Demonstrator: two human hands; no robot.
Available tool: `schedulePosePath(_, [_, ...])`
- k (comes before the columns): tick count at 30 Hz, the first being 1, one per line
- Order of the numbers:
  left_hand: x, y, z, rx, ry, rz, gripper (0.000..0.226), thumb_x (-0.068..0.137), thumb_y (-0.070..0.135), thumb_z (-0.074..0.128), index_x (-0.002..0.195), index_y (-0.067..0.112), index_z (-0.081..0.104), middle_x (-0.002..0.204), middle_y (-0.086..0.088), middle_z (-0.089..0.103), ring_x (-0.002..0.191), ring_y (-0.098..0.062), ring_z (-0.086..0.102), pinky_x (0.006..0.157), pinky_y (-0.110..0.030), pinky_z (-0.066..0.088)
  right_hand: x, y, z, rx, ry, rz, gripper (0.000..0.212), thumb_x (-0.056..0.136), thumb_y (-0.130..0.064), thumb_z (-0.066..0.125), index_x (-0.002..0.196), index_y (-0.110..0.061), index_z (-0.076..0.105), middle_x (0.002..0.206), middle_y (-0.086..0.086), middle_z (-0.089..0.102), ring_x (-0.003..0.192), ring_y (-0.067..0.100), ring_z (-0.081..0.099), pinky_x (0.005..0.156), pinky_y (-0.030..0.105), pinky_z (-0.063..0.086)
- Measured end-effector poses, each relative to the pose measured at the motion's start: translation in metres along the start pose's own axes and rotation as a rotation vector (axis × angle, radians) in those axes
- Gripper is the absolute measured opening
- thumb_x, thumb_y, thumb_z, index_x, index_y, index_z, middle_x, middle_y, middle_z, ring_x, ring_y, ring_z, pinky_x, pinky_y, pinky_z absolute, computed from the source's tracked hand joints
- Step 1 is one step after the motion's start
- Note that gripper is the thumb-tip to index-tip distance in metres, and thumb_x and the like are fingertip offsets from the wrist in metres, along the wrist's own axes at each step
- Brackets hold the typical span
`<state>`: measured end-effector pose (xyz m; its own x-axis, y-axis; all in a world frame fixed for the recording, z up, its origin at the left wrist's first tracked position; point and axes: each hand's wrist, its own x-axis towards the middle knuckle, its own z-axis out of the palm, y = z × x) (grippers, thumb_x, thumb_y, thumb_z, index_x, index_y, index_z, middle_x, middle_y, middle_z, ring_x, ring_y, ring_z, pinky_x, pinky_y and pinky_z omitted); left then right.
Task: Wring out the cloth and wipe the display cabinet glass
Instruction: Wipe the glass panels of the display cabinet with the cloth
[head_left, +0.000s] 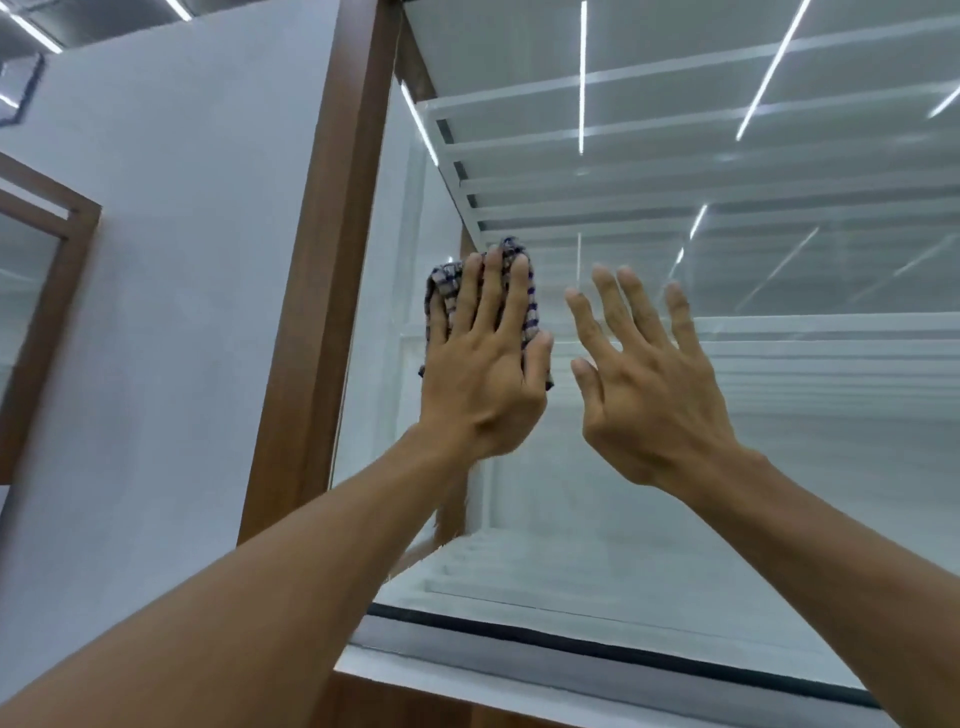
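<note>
A left hand (480, 374), fingers straight, presses a blue-checked cloth (441, 283) flat on the display cabinet glass (779, 415), near the brown wooden frame (322, 260) at the pane's left edge. The right hand (649, 384), released with fingers spread, is raised just beside it. Bare glass extends rightward and down to a black bottom strip (623, 647).

Left arm (260, 597) and right arm (841, 551) reach up and forward, both bare, left hand (483, 374) flat with fingers straight and close together, palm away, right hand (649, 384) just beside it, fingers splayed, holding nothing.
</note>
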<state>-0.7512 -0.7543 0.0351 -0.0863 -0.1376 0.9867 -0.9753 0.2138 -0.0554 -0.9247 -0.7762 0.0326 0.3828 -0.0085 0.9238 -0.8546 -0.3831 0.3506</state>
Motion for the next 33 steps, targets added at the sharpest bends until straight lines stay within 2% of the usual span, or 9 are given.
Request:
schedulePosePath(5, [-0.001, 0.070, 0.022, 0.042, -0.075, 0.285, 0.070, 0.103, 0.047, 0.014, 0.166, 0.020, -0.004, 0.174, -0.001, -0.014, 0.158, -0.015, -0.020, 0.127, -0.045, -0.016, -0.020, 0.065, -0.026, -0.005, 0.012, 0.114, 0.066, 0.102, -0.041, 0.011, 0.163, -0.016, 0.010, 0.171, 0.009, 0.001, 0.158, 0.021, -0.006, 0.128, 0.051, -0.007])
schedulePosePath(9, [0.033, 0.125, 0.032, -0.014, -0.056, 0.154, 0.071, 0.103, 0.044, 0.015, 0.165, 0.019, -0.009, 0.172, -0.002, -0.019, 0.157, -0.016, -0.023, 0.125, -0.044, -0.020, -0.040, 0.105, -0.043, -0.041, 0.016, 0.118, 0.063, 0.103, -0.040, 0.015, 0.163, -0.018, 0.012, 0.171, 0.009, 0.003, 0.159, 0.022, -0.003, 0.128, 0.050, -0.003])
schedulePosePath(13, [0.030, 0.179, 0.048, 0.015, -0.107, 0.377, 0.069, 0.107, 0.044, 0.017, 0.164, 0.018, -0.011, 0.171, -0.004, -0.022, 0.156, -0.017, -0.026, 0.126, -0.048, -0.017, -0.062, 0.155, -0.065, -0.091, 0.024, 0.255, 0.064, 0.104, -0.039, 0.014, 0.163, -0.015, 0.011, 0.171, 0.012, 0.002, 0.158, 0.022, -0.005, 0.129, 0.046, -0.004])
schedulePosePath(15, [0.029, 0.190, 0.052, 0.065, -0.134, 0.463, 0.068, 0.106, 0.045, 0.015, 0.164, 0.019, -0.010, 0.172, -0.004, -0.020, 0.157, -0.018, -0.025, 0.126, -0.048, -0.018, -0.075, 0.173, -0.074, -0.120, 0.047, 0.232, 0.064, 0.104, -0.035, 0.020, 0.161, -0.007, 0.014, 0.170, 0.016, 0.006, 0.158, 0.024, -0.003, 0.129, 0.043, -0.002])
schedulePosePath(18, [0.049, 0.221, 0.056, 0.030, -0.126, 0.413, 0.068, 0.104, 0.044, 0.010, 0.164, 0.019, -0.010, 0.172, -0.003, -0.020, 0.157, -0.018, -0.025, 0.126, -0.047, -0.019, -0.087, 0.184, -0.080, -0.182, 0.104, 0.223, 0.064, 0.102, -0.032, 0.028, 0.158, -0.003, 0.021, 0.169, 0.017, 0.010, 0.158, 0.026, -0.001, 0.128, 0.054, 0.003])
schedulePosePath(22, [0.059, 0.274, 0.066, 0.008, -0.151, 0.398, 0.068, 0.107, 0.042, 0.013, 0.164, 0.015, -0.013, 0.171, -0.005, -0.023, 0.156, -0.019, -0.027, 0.126, -0.050, -0.019, -0.107, 0.205, -0.087, -0.049, 0.145, 0.365, 0.064, 0.102, -0.031, 0.019, 0.162, -0.010, 0.015, 0.171, 0.011, 0.006, 0.159, 0.020, -0.003, 0.129, 0.046, -0.001])
schedulePosePath(26, [0.038, 0.282, 0.073, -0.013, -0.182, 0.442, 0.067, 0.109, 0.043, 0.011, 0.162, 0.013, -0.017, 0.170, -0.006, -0.026, 0.155, -0.019, -0.029, 0.126, -0.050, -0.019, -0.122, 0.213, -0.087, 0.028, 0.172, 0.354, 0.065, 0.099, -0.026, 0.019, 0.160, -0.005, 0.011, 0.170, 0.009, 0.009, 0.158, 0.017, 0.001, 0.129, 0.035, -0.003])
schedulePosePath(30, [0.010, 0.261, 0.073, -0.020, -0.163, 0.547, 0.067, 0.108, 0.043, 0.011, 0.164, 0.015, -0.011, 0.172, -0.005, -0.019, 0.157, -0.018, -0.024, 0.127, -0.050, -0.013, -0.122, 0.203, -0.083, -0.043, 0.126, 0.358, 0.063, 0.101, -0.025, 0.019, 0.160, -0.004, 0.010, 0.170, 0.012, 0.005, 0.158, 0.020, -0.003, 0.130, 0.045, -0.001])
schedulePosePath(33, [0.004, 0.231, 0.068, -0.017, -0.121, 0.506, 0.067, 0.106, 0.043, 0.012, 0.165, 0.016, -0.003, 0.173, -0.004, -0.012, 0.159, -0.018, -0.018, 0.128, -0.049, -0.011, -0.110, 0.182, -0.074, -0.078, 0.110, 0.315, 0.062, 0.102, -0.028, 0.017, 0.159, -0.004, 0.014, 0.169, 0.013, 0.008, 0.158, 0.022, -0.001, 0.129, 0.049, -0.001])
